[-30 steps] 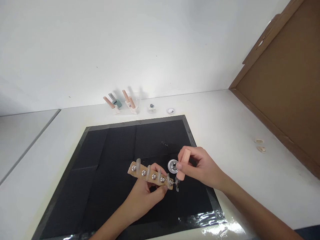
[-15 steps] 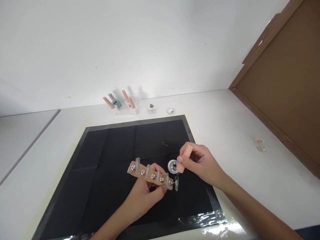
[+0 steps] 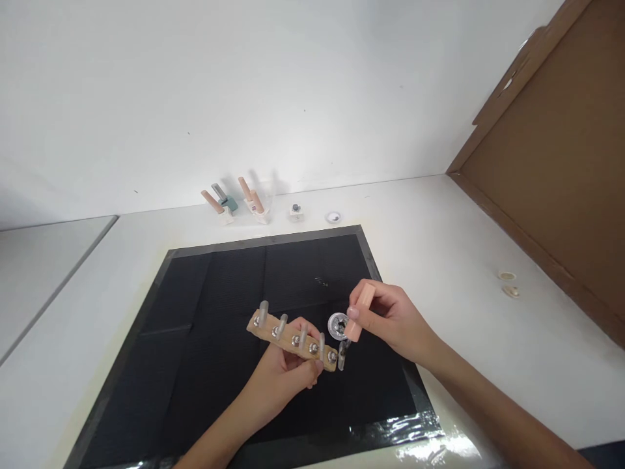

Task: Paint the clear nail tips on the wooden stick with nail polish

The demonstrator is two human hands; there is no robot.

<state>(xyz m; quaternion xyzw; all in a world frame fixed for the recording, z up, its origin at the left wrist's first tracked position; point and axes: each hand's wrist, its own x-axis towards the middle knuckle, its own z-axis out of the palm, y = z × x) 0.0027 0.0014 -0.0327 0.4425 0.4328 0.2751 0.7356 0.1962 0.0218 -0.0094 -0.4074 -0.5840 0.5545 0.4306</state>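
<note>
The left hand [image 3: 286,374] grips a wooden strip [image 3: 293,340] of screws and clear pegs, tilted over the black mat [image 3: 215,312] to meet the tool. At 3 o'clock, the right hand [image 3: 395,319] pinches a screwdriver [image 3: 358,311] — tip at the end screw — beside a small dish [image 3: 337,325]. At 12, spare tools [image 3: 234,200] line the wall.
</note>
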